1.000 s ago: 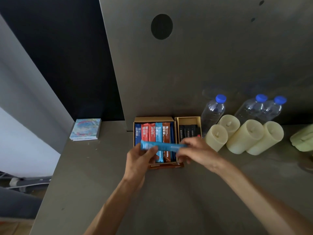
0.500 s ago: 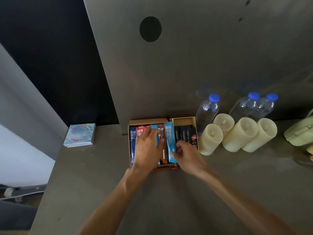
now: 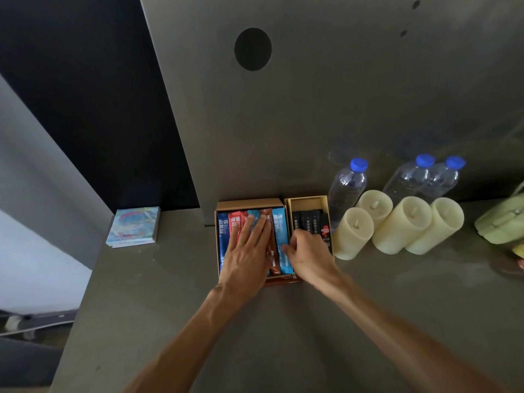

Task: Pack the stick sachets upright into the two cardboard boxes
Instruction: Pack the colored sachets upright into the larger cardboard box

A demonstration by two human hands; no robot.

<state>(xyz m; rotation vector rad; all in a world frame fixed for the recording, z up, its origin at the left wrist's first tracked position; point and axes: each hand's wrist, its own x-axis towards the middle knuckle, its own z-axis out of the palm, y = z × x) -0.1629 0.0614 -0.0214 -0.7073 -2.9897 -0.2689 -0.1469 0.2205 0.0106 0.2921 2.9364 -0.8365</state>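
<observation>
Stick sachets point(image 3: 226, 234) fill the larger cardboard box point(image 3: 249, 203) side by side: dark blue, red, light blue and brown, printed faces toward the camera. The last one, a light-blue sachet point(image 3: 279, 236), sits hard against that box's right wall.

Smaller cardboard box point(image 3: 307, 200) touches the larger one on its right. It holds a row of black sachets point(image 3: 312, 221), with a bare gap at the far end. Both boxes sit on the desk point(image 3: 283, 336), backed against the grey panel point(image 3: 312, 109).

Hands:
- left hand point(image 3: 249, 251): flat, fingers straight and slightly spread, pressing down on the middle sachets in the larger box.
- right hand point(image 3: 309, 251): fingers curled, thumb and fingertips pinching the right edge of the light-blue sachet. The hand lies over the near part of the smaller box and hides the sachets there.

Other items on the desk:
- three water bottles point(image 3: 347, 188) with blue caps, near the panel, right of the boxes.
- four cream candles point(image 3: 351, 234) in front of the bottles, the nearest just beside the smaller box.
- pastel booklet point(image 3: 133, 226), well left of the boxes.
- pale green object point(image 3: 502, 222) at the right edge, cut off, can't identify it.
</observation>
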